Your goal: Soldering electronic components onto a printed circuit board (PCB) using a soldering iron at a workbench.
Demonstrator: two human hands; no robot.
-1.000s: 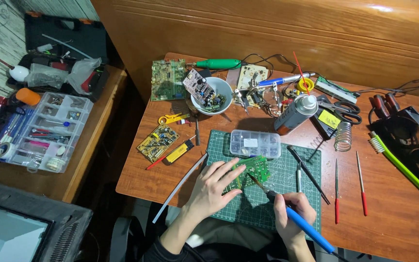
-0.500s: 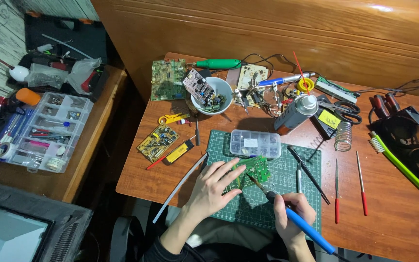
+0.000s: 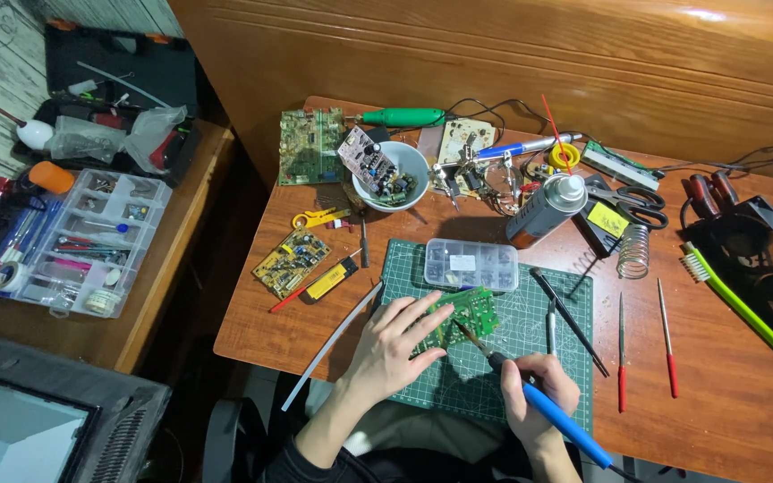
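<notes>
The near-left part of the green circuit board [image 3: 462, 315] is hidden under the left hand [image 3: 395, 344], which lies flat on it with fingers spread wide. The right hand [image 3: 539, 394] is closed around the blue-handled soldering iron [image 3: 543, 407], whose tip meets the board near its middle; the exact spot of contact is too small to make out, and the handle's end runs off the near edge of the picture. The board rests on a green cutting mat [image 3: 494, 358] at the near middle of the wooden table [image 3: 726, 394].

Just beyond the board lies a clear plastic parts box [image 3: 471, 265] with a small white label on its lid. Farther right a grey spray can [image 3: 545, 211] lies tilted, and beside it a black block carries a yellow square label [image 3: 608, 219]. A white bowl [image 3: 391, 175] of loose parts at the far side holds a small board leaning on its rim. To the left of the mat lies a yellow circuit board [image 3: 292, 261]. On the side table at far left, a clear compartment organiser [image 3: 78, 241] holds items too small to tell apart.
</notes>
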